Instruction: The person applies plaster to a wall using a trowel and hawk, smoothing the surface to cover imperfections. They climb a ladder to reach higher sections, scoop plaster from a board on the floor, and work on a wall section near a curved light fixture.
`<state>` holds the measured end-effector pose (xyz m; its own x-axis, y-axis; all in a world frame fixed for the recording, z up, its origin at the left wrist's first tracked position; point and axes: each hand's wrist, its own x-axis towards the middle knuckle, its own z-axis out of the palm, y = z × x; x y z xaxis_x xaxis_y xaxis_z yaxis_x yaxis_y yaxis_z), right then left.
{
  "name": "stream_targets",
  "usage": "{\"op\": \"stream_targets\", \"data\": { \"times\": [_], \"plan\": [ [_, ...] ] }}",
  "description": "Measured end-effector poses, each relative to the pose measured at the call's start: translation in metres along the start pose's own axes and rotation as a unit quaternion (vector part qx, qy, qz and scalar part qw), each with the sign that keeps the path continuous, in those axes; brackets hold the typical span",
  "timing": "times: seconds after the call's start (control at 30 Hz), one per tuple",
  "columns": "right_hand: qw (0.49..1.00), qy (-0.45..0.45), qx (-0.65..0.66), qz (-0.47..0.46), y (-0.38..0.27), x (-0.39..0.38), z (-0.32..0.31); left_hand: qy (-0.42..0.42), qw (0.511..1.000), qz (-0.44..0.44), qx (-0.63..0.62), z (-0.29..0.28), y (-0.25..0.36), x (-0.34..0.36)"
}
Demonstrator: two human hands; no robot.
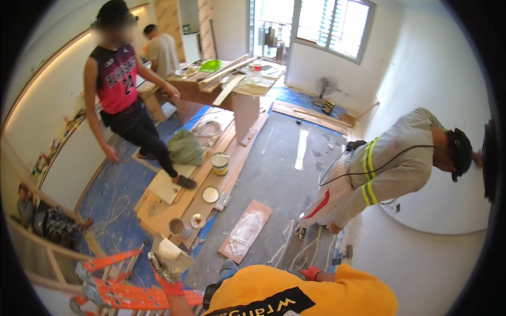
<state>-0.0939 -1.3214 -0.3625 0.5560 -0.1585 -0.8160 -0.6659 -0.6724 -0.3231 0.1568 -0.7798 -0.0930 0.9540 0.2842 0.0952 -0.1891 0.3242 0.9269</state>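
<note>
The gloved left hand (pixel 167 279), raised with fingers clamped, holds a plasterer's hawk (pixel 171 252) bearing white plaster. The gloved right hand (pixel 311 273) curls at the chest, fingers together; an open paint can (pixel 220 163) stands on floor boards.

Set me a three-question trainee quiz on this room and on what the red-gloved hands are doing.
1. Multiple choice: what does the left hand hold?
A) a board with white filler
B) a paint roller
C) a drill
2. True or false: the orange ladder stands right under the window.
3. Fill the gap: the open paint can stands on a long ____ plank laid on the floor.

Key: 1 A. 2 False, it is at the lower left, close beside the left hand. 3 wooden.
</note>
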Motion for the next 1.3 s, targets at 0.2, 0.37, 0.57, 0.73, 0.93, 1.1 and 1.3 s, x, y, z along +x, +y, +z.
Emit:
{"op": "stream_targets", "data": {
  "times": [0.2, 0.37, 0.57, 0.73, 0.93, 1.1, 1.3],
  "plan": [
    [0.978, 0.068, 0.171, 0.096, -0.122, -0.035, -0.078, -0.008, 0.998, -0.001, 0.067, 0.023, -0.018, 0.072],
    [0.964, 0.171, 0.204, -0.007, -0.197, 0.017, -0.143, -0.094, 0.854, 0.218, 0.462, 0.004, -0.045, 0.118],
    [0.967, 0.190, 0.165, -0.019, -0.243, 0.048, -0.198, -0.040, 0.948, 0.123, 0.289, 0.036, -0.049, 0.138],
    [0.985, 0.158, 0.050, -0.043, -0.220, 0.111, -0.227, -0.032, 0.850, 0.239, 0.469, 0.077, -0.033, 0.114],
    [0.958, 0.066, -0.127, -0.249, -0.170, 0.225, -0.267, 0.128, 0.982, -0.003, 0.141, 0.139, -0.035, 0.026],
    [0.900, 0.020, -0.212, -0.381, -0.340, 0.357, -0.316, 0.196, 0.963, 0.044, -0.180, 0.187, -0.024, 0.010],
    [0.838, -0.100, -0.194, -0.500, -0.546, 0.304, -0.276, 0.325, 0.889, 0.145, -0.290, 0.208, -0.024, -0.066]
  ]
}}
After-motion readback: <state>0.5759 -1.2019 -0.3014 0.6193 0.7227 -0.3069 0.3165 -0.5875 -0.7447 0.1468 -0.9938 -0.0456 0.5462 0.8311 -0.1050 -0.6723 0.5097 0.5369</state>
